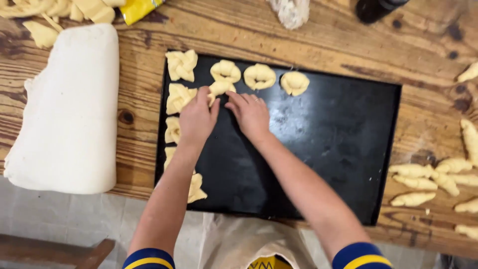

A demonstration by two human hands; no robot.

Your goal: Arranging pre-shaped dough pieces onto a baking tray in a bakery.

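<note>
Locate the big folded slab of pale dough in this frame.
In the head view, the folded dough slab lies on the wooden table, left of the black baking tray and the left hand.

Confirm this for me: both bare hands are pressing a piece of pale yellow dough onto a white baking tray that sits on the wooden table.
Not quite. The head view shows the flat rectangular baking tray is black, not white. The rest holds: the left hand and right hand meet at a small pale yellow shaped dough piece on that tray, which sits on the brown wooden table.
</note>
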